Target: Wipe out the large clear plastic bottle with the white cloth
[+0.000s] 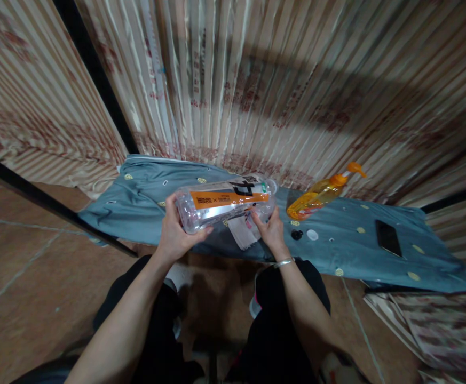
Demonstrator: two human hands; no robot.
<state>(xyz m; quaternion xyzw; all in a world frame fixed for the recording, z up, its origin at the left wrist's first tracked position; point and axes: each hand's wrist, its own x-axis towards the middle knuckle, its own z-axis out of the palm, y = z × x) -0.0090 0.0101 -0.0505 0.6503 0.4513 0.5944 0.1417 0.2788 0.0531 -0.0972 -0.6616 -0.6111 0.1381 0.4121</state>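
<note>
A clear plastic bottle [224, 198] with an orange and white label lies sideways between my hands, above the cloth-covered surface. My left hand [176, 229] is wrapped round its left end, thumb along the near side. My right hand [270, 229], with a bracelet at the wrist, grips the other end. Beneath the bottle, just left of my right hand, lies a pale piece of cloth or tissue [243, 233]. To the right of that hand sit a small black object [297, 234] and a white round cap-like piece [312, 234].
A tilted-looking pump bottle [315, 197] of yellow liquid with an orange pump stands right of my hands. A dark phone [388, 238] lies farther right on the blue-grey patterned cloth [353, 261]. Striped curtains [224, 80] hang behind, with black poles [100, 80] at the left.
</note>
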